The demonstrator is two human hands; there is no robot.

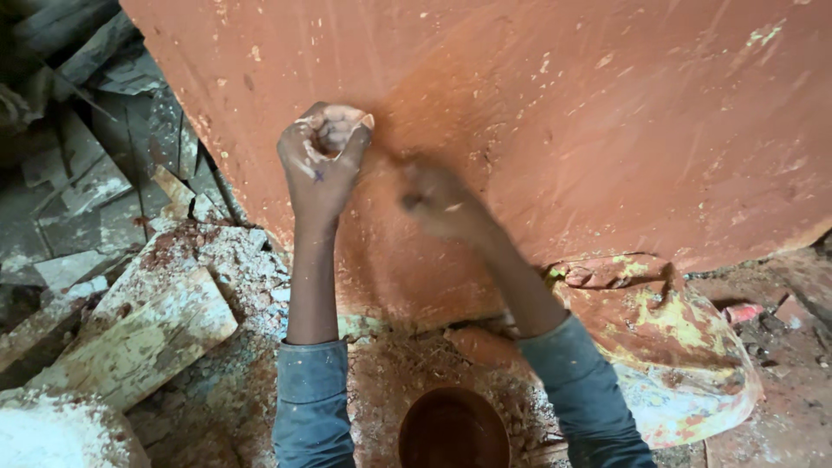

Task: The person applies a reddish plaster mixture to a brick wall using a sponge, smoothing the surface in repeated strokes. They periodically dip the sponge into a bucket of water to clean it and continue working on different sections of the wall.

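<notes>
A big curved red-brown painted surface, like a hull, fills the upper view, scuffed with pale flecks. My left hand is curled into a fist against it, gripping a small pale lump or wad between the fingers. My right hand is blurred with motion and pressed to the same surface just right of the left; whether it holds anything cannot be made out. Both forearms come up from blue sleeves at the bottom.
A round dark-red container sits on the ground between my arms. A paint-stained lump with yellow and red patches lies at the right. Paint-dusted wooden planks and grey debris lie at the left.
</notes>
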